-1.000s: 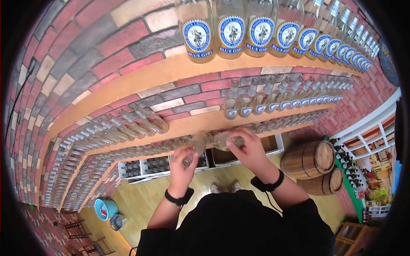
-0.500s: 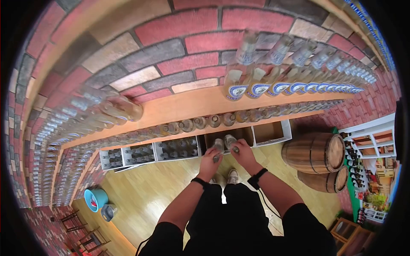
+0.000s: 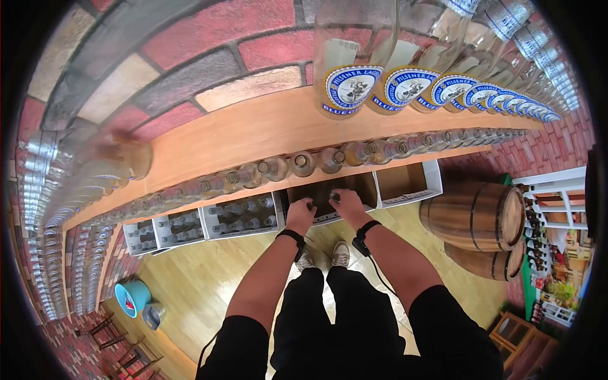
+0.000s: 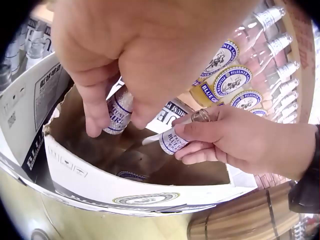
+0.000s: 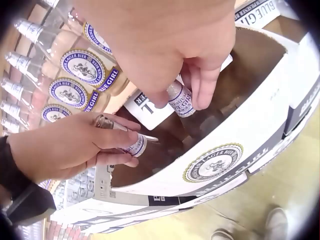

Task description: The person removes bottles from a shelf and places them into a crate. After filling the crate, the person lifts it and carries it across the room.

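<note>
My left hand (image 3: 299, 216) grips the neck of a clear glass beer bottle (image 4: 119, 112), its fingers and thumb wrapped about the printed neck label. Beside it, my right hand (image 3: 347, 204) holds a second clear beer bottle (image 5: 181, 100) by the neck. Both bottles reach down into a white cardboard box (image 4: 95, 172) printed BLUE GIRL. Their lower parts are in the box's shadow, mostly hidden by its front wall and the hands. In the wrist views the two necks are side by side, a short gap apart.
Similar boxes (image 3: 240, 214) filled with bottles stand to the left, and a brown-lined box (image 3: 402, 183) to the right. Behind them rise wooden shelves (image 3: 253, 120) lined with bottles (image 3: 345, 88). Wooden barrels (image 3: 472, 215) stand right; a blue bucket (image 3: 132, 296) is on the floor left.
Both hands have come down from shelf height with the bottles, which now reach into the box. The head view has moved closer to the shelves.
</note>
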### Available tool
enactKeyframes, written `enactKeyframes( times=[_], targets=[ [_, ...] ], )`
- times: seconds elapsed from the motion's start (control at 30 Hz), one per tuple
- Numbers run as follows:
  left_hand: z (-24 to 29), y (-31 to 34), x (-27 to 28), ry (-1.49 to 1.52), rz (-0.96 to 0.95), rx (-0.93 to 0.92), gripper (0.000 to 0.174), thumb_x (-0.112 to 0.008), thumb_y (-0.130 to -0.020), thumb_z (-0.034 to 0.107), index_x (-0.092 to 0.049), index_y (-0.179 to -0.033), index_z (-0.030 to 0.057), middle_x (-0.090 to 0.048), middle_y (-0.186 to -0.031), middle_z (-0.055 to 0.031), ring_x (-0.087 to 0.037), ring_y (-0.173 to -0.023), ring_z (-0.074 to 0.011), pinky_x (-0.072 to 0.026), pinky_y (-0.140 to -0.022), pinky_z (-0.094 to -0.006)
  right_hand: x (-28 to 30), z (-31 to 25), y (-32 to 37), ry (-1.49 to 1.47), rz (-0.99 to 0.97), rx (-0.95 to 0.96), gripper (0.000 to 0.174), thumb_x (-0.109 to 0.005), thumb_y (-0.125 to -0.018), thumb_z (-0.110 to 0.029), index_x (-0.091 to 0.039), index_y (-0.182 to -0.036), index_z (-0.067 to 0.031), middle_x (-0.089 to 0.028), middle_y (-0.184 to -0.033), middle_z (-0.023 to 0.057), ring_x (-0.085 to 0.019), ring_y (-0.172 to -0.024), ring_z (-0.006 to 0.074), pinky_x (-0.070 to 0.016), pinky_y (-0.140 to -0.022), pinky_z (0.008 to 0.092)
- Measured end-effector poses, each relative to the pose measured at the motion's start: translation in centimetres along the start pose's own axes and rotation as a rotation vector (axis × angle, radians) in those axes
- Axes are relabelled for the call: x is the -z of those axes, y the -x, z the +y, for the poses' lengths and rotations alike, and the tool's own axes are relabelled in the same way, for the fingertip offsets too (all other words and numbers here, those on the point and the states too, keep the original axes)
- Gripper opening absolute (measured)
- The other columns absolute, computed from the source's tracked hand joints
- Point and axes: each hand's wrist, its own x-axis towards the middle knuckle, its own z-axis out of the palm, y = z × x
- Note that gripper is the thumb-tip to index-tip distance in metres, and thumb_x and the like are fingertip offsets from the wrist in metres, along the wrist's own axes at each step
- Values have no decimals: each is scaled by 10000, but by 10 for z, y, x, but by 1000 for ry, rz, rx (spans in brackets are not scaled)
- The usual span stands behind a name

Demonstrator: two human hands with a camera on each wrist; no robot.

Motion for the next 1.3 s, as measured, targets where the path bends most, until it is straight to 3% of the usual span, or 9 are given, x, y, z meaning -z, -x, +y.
enactKeyframes(
  times=[0.2, 0.3, 0.5, 0.63, 0.7, 0.9, 1.1, 1.27, 1.3],
  targets=[
    [-19, -12, -18, -215, -83, -10, 360, -808, -802, 205, -755, -1125, 55, -740, -999, -211, -702, -1012, -381, -567, -927, -454, -23, -9, -6, 328, -336, -91, 437, -721, -893, -417, -728, -1216, -123, -741, -1127, 116, -665, -1130, 299, -558, -942, 456],
    [-30, -14, -30, -321, -102, 44, 269, -776, -819, 192, -769, -1046, 49, -743, -972, -205, -709, -984, -390, -574, -917, -459, -38, -3, 1, 323, -182, -11, 354, -744, -856, -391, -766, -1103, -138, -764, -1004, 124, -718, -956, 348, -588, -840, 461],
    [-28, -17, -35, -496, -131, 33, 151, -631, -877, 92, -765, -862, 26, -739, -888, -228, -732, -880, -406, -609, -807, -460, -36, -14, -4, 286, -328, -97, 305, -722, -859, -383, -758, -1031, -133, -758, -1015, 119, -708, -1007, 324, -591, -834, 462],
    [-23, -17, -26, -594, -229, 40, 204, -586, -932, 102, -775, -912, 29, -753, -949, -202, -745, -938, -379, -617, -806, -461, -36, -17, 0, 316, -353, -78, 297, -708, -868, -384, -745, -1025, -135, -755, -1034, 124, -704, -1021, 329, -584, -849, 467],
    [-23, -15, -28, -653, -222, 48, 205, -591, -932, 92, -782, -881, 37, -753, -942, -188, -738, -937, -377, -622, -783, -463, -43, -13, 4, 293, -365, -100, 376, -726, -858, -359, -714, -1170, -150, -748, -1084, 121, -698, -1043, 338, -575, -878, 469],
    [3, 15, 9, -592, -144, -112, 183, -643, -875, 98, -709, -1025, 18, -695, -990, -189, -665, -1011, -370, -591, -845, -474, -39, -12, 25, 111, -288, -89, 644, -787, -795, -249, -575, -1385, -102, -733, -1102, 185, -688, -1043, 384, -564, -887, 489],
    [27, 90, 96, -242, -75, -316, 336, -696, -814, 121, -681, -1137, 30, -691, -1071, -209, -638, -1026, -418, -521, -938, -495, 18, -26, 73, 43, -80, -85, 643, -764, -805, -199, -557, -1395, -48, -655, -1262, 242, -615, -1175, 420, -508, -1002, 484],
    [7, 195, 162, -157, -143, -203, 331, -701, -883, 248, -715, -1154, 58, -716, -1104, -181, -652, -1089, -377, -506, -995, -463, 73, -29, 153, 36, 17, -39, 474, -730, -834, -194, -637, -1271, -33, -655, -1272, 205, -560, -1263, 389, -419, -1135, 451],
    [6, 211, 175, -124, -133, -201, 305, -695, -889, 240, -727, -1142, 73, -729, -1038, -163, -680, -1022, -358, -534, -944, -443, 82, -28, 169, 44, 74, 43, 463, -744, -823, -208, -655, -1247, -44, -675, -1240, 184, -598, -1209, 376, -466, -1084, 455]
  ],
)
